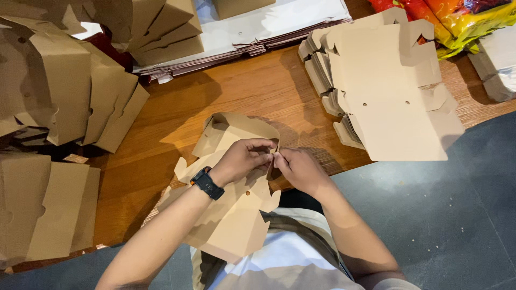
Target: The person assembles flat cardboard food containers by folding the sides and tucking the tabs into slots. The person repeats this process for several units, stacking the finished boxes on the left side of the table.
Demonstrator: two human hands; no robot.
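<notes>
A flat brown cardboard box blank [231, 215] lies partly folded at the near edge of the wooden table [258, 91]. My left hand [242, 159], with a dark watch on its wrist, pinches a raised corner flap of the blank. My right hand [301, 169] grips the same corner from the other side, fingertips meeting the left hand's. One far corner of the blank [226, 126] stands folded up. The lower part of the blank hangs over the table edge above my lap.
A stack of unfolded brown blanks [387, 91] lies to the right. Folded brown boxes [70, 91] pile up at the left, with more [43, 209] at the near left. White and brown flat sheets [258, 27] lie at the back. Colourful packets [457, 16] sit top right. Grey floor [446, 215] is below.
</notes>
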